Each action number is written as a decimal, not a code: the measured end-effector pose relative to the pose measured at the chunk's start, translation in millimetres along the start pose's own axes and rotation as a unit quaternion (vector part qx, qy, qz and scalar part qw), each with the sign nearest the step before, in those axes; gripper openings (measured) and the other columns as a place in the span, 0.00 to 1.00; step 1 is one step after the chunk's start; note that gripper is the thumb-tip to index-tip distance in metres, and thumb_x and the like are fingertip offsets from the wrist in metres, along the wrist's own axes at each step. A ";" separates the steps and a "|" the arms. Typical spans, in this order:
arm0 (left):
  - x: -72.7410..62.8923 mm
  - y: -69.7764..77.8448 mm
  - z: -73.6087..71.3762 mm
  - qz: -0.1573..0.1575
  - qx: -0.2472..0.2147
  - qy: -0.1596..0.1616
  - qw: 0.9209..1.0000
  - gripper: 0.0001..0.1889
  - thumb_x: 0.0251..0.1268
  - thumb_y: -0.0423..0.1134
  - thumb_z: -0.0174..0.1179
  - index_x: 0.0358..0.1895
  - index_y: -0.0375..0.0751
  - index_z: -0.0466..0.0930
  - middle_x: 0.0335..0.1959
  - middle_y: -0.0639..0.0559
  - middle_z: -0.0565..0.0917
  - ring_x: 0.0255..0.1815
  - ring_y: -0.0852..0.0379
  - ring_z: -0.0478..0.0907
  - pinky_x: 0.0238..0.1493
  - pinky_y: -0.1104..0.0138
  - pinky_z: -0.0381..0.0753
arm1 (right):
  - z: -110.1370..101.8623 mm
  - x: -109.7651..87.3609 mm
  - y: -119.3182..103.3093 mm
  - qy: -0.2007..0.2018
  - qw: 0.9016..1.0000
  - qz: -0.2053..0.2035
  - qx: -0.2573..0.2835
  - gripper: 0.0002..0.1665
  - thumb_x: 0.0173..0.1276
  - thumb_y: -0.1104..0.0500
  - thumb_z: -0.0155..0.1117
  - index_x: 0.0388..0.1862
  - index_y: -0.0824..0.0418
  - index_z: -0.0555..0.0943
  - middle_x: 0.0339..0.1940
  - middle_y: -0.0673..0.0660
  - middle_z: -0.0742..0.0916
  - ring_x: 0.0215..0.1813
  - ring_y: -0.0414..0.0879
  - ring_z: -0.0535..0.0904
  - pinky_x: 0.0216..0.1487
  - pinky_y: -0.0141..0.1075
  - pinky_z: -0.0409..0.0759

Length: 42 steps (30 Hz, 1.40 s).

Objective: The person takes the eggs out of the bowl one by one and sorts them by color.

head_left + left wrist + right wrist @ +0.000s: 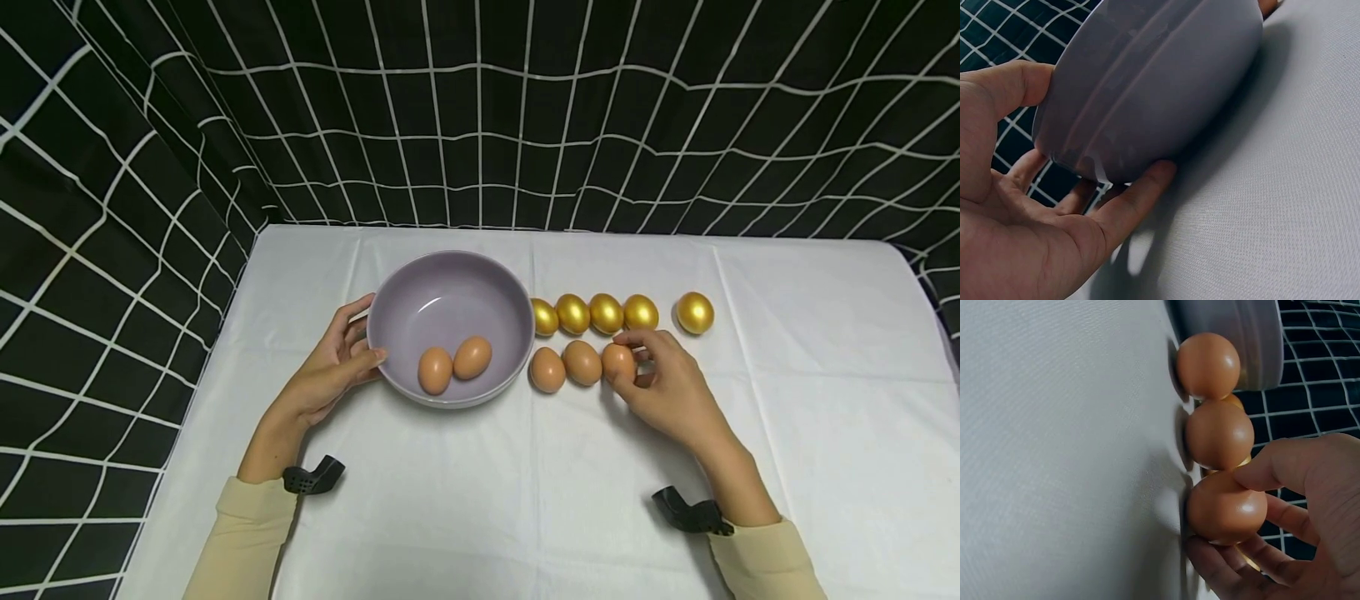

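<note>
A round mauve bowl [457,283] stands left of centre with two brown eggs [435,371] lying inside it. My left hand [333,362] grips its left side; in the left wrist view the thumb presses near the rim and the fingers spread beneath the bowl's wall [1160,94]. Right of the bowl, three brown eggs form a row. At the row's right end my right hand [667,379] pinches one brown egg [1225,509] between thumb and fingers. The middle egg [1219,434] sits close against it, and the third brown egg [1209,365] is nearest the bowl.
Behind the brown row lies a line of several golden eggs [606,313], the leftmost partly hidden by the bowl. Another golden egg [694,312] stands apart to the right. White cloth [450,508] covers the table, and a black curtain with white grid lines [480,108] hangs behind.
</note>
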<state>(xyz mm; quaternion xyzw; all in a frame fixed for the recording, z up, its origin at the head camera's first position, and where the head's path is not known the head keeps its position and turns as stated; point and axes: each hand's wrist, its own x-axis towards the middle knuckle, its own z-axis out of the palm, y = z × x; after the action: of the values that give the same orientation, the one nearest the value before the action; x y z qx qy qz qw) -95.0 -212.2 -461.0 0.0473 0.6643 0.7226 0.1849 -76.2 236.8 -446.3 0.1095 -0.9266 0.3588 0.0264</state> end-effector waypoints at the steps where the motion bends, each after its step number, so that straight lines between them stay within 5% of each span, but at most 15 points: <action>1: 0.0 -0.2 -0.1 0.000 0.000 0.000 1.000 0.44 0.75 0.27 0.57 0.86 0.58 0.46 0.82 0.41 0.58 0.72 0.57 0.73 0.58 0.63 0.87 | 0.5 0.0 -0.2 0.000 1.000 0.001 -0.003 0.25 0.64 0.67 0.75 0.60 0.64 0.81 0.53 0.64 0.85 0.50 0.55 0.84 0.43 0.31 0.87; 6: -0.8 -1.1 -0.5 0.001 -0.002 0.001 1.000 0.45 0.74 0.26 0.57 0.86 0.58 0.46 0.81 0.41 0.58 0.73 0.55 0.72 0.58 0.63 0.87 | -0.3 -0.8 -3.5 -0.007 1.000 0.009 -0.028 0.25 0.65 0.64 0.75 0.61 0.62 0.81 0.53 0.64 0.85 0.46 0.55 0.84 0.42 0.38 0.84; 14: -0.5 -0.3 1.1 0.005 -0.008 -0.004 1.000 0.46 0.74 0.25 0.57 0.86 0.57 0.45 0.82 0.40 0.57 0.76 0.48 0.70 0.59 0.63 0.87 | -8.3 1.3 -14.0 0.024 0.998 0.009 -0.054 0.22 0.70 0.58 0.70 0.62 0.61 0.83 0.55 0.64 0.86 0.53 0.59 0.84 0.47 0.47 0.79; 23: -0.2 1.8 1.9 0.001 -0.008 -0.003 1.000 0.45 0.74 0.25 0.57 0.86 0.58 0.45 0.82 0.41 0.57 0.75 0.49 0.70 0.59 0.63 0.87 | -16.1 16.2 -37.8 0.036 0.998 -0.041 -0.031 0.19 0.71 0.61 0.69 0.60 0.62 0.84 0.54 0.61 0.87 0.53 0.56 0.83 0.50 0.34 0.82; 31: -0.6 1.5 0.5 -0.001 -0.001 0.000 1.000 0.46 0.74 0.26 0.58 0.86 0.59 0.45 0.83 0.41 0.57 0.78 0.43 0.68 0.58 0.62 0.87 | -14.4 44.0 -73.6 -0.019 0.993 -0.115 -0.033 0.18 0.71 0.62 0.69 0.59 0.58 0.85 0.58 0.57 0.86 0.51 0.54 0.84 0.49 0.47 0.81; 34: -0.3 1.0 0.4 0.001 0.001 -0.004 1.000 0.46 0.74 0.26 0.57 0.86 0.59 0.45 0.83 0.41 0.56 0.77 0.44 0.69 0.58 0.62 0.87 | -12.2 53.4 -86.4 -0.049 0.988 -0.143 -0.040 0.18 0.71 0.62 0.69 0.59 0.57 0.85 0.58 0.57 0.85 0.57 0.53 0.83 0.56 0.49 0.80; 42: -0.4 0.3 1.0 -0.002 -0.002 -0.001 1.000 0.46 0.74 0.26 0.57 0.86 0.58 0.45 0.83 0.40 0.57 0.78 0.44 0.68 0.58 0.61 0.88 | -1.5 73.4 -122.4 -0.163 0.960 -0.213 -0.077 0.22 0.72 0.61 0.69 0.64 0.58 0.82 0.64 0.58 0.81 0.59 0.52 0.81 0.61 0.48 0.82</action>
<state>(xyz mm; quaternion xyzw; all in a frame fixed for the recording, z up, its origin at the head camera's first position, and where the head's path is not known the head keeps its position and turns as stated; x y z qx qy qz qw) -94.4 -211.5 -460.6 0.0469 0.6626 0.7237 0.1872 -120.6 136.4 -355.1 0.3589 -0.8986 0.2494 -0.0406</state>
